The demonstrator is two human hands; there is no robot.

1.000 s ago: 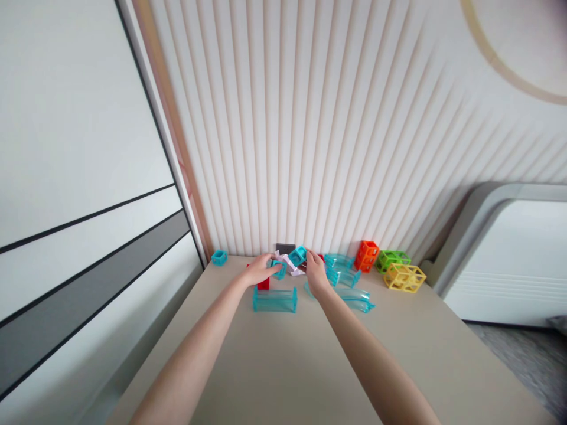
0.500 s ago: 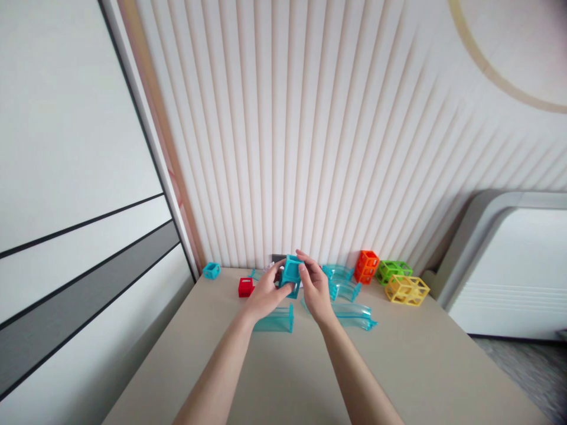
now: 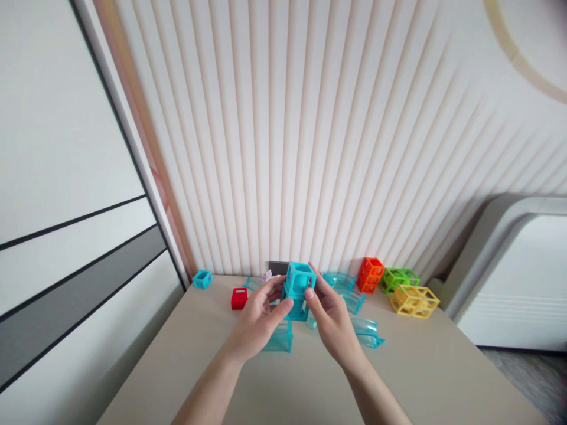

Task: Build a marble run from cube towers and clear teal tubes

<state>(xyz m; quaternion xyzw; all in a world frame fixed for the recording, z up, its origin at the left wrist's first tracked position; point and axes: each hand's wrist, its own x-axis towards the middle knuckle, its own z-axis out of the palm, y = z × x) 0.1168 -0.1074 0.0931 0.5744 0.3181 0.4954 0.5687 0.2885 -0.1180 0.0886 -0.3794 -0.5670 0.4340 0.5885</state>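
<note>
Between both hands is a blue toy block piece (image 3: 297,308) made of open-framed cubes, one above the other, held over the table. My left hand (image 3: 261,319) grips its left side, thumb across the front near the lower cube. On the right side, my right hand (image 3: 330,316) holds it with the thumb on the front edge and the fingers behind, partly hidden. Below the hands lies a clear blue track piece (image 3: 280,339). Another clear blue track piece (image 3: 367,332) rests to the right of my right hand, partly covered by it.
On the table (image 3: 283,389), a small blue frame (image 3: 202,279) and a red block (image 3: 239,298) sit left. Orange (image 3: 370,275), green (image 3: 398,280) and yellow frame blocks (image 3: 414,300) stand right, beside curved clear blue pieces (image 3: 349,289). A ribbed wall (image 3: 274,147) rises behind.
Both hands have brought the blue block piece slightly lower and nearer, and it now stands more upright with its front facing me. The view has shifted a little.
</note>
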